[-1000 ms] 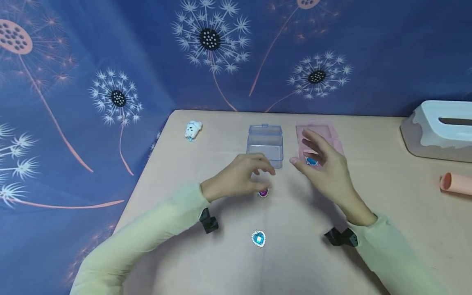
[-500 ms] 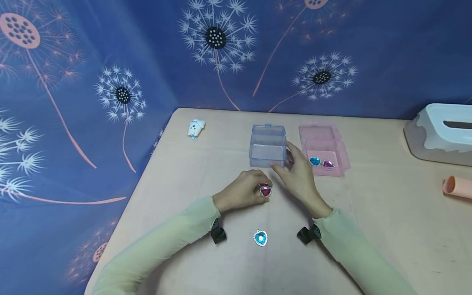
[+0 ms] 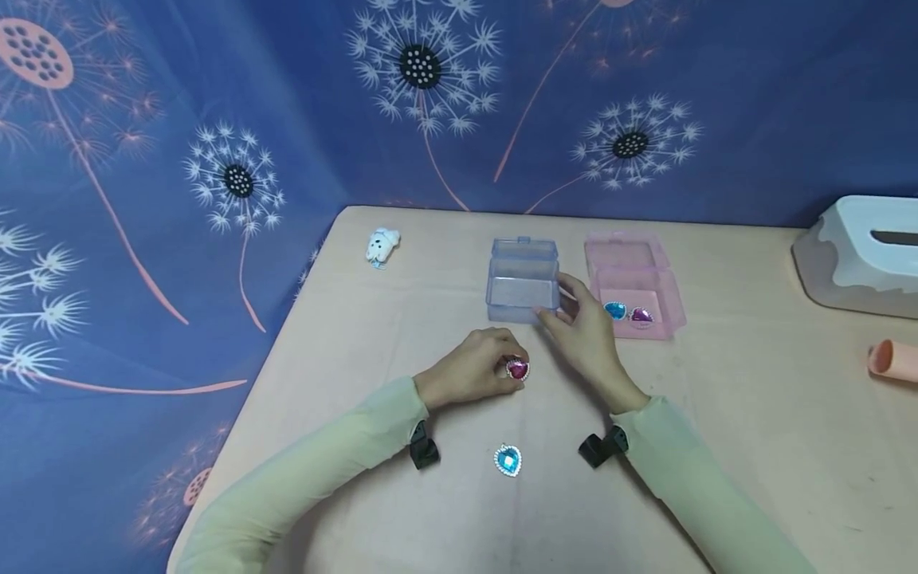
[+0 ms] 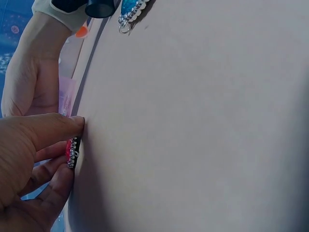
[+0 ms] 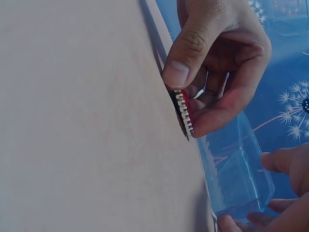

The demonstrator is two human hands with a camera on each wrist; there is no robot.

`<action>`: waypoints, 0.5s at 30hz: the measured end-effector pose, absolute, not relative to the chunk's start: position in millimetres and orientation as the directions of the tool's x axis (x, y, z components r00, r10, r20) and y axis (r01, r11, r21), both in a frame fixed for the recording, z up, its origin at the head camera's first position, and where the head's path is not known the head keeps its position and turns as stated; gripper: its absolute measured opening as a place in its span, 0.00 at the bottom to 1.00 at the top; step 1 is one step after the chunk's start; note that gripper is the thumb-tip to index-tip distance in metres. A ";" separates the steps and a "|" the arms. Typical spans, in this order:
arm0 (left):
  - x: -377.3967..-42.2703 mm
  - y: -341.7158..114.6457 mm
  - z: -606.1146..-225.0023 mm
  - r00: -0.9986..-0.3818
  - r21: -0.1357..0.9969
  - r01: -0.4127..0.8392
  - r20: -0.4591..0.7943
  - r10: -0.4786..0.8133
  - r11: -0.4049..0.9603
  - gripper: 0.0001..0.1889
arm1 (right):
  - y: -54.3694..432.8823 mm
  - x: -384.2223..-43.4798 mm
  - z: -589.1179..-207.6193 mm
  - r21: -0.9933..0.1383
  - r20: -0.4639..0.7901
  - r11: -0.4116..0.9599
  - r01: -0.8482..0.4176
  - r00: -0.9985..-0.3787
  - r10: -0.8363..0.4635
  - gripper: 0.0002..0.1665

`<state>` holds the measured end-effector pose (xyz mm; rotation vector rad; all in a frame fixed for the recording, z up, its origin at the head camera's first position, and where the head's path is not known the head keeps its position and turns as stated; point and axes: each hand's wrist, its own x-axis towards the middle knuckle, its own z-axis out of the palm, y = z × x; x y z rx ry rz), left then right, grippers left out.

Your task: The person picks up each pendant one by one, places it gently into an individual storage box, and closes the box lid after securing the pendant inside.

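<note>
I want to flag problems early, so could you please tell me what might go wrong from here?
The left hand pinches the red gem by its edges, so it might slip free. The right hand is at a corner of the blue box and could shift it. The loose blue gem lies between the sleeves and might get brushed aside.

Four gems: one blue gem (image 3: 508, 461) low in the middle of the frame, one red gem (image 3: 518, 369) at centre, then a second blue gem (image 3: 614, 311) and a purple gem (image 3: 641, 316) right of centre. Two plastic boxes, upper centre to right: one blue box (image 3: 522, 290), one pink box (image 3: 631, 279). Two hands, left hand (image 3: 473, 367) and right hand (image 3: 588, 331). One toy (image 3: 382, 247) upper left of centre, one tissue box (image 3: 861, 247) and one orange roll (image 3: 898, 361) at the right edge
</note>
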<state>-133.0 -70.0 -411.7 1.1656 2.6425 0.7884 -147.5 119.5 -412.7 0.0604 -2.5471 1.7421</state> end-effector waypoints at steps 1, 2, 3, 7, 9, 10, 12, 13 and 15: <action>-133.0 -70.1 -411.5 -0.689 0.520 0.643 0.072 0.721 0.562 0.11 | 119.6 -147.6 -412.4 -0.933 0.065 0.354 -0.062 -0.998 -0.002 0.37; -133.0 -70.3 -411.4 -0.689 0.519 0.642 0.069 0.721 0.564 0.11 | 119.6 -147.7 -412.4 -0.935 0.063 0.348 -0.060 -0.998 -0.003 0.37; -133.1 -70.4 -411.3 -0.690 0.519 0.640 0.064 0.721 0.567 0.11 | 119.6 -147.7 -412.3 -0.938 0.061 0.342 -0.059 -0.998 -0.005 0.37; -133.1 -70.2 -411.0 -0.691 0.518 0.635 0.049 0.721 0.573 0.11 | 119.9 -147.4 -411.8 -0.940 0.053 0.336 -0.052 -0.999 -0.007 0.37; -133.1 -69.8 -410.6 -0.692 0.521 0.631 0.045 0.720 0.574 0.11 | 120.3 -147.4 -411.6 -0.939 0.052 0.341 -0.050 -0.999 -0.005 0.37; -133.1 -69.6 -410.2 -0.692 0.524 0.629 0.043 0.720 0.574 0.11 | 120.6 -147.4 -411.3 -0.939 0.050 0.341 -0.049 -0.999 -0.004 0.37; -133.4 -70.1 -409.3 -0.688 0.533 0.628 0.039 0.725 0.567 0.11 | 121.4 -147.4 -410.4 -0.937 0.046 0.346 -0.045 -0.999 -0.004 0.37; -133.7 -70.7 -409.0 -0.686 0.540 0.627 0.040 0.727 0.562 0.11 | 121.6 -147.2 -409.7 -0.937 0.045 0.347 -0.044 -0.999 -0.004 0.37; -134.1 -72.7 -407.6 -0.684 0.557 0.622 0.044 0.729 0.550 0.11 | 122.5 -147.2 -409.0 -0.935 0.045 0.352 -0.044 -0.999 -0.006 0.37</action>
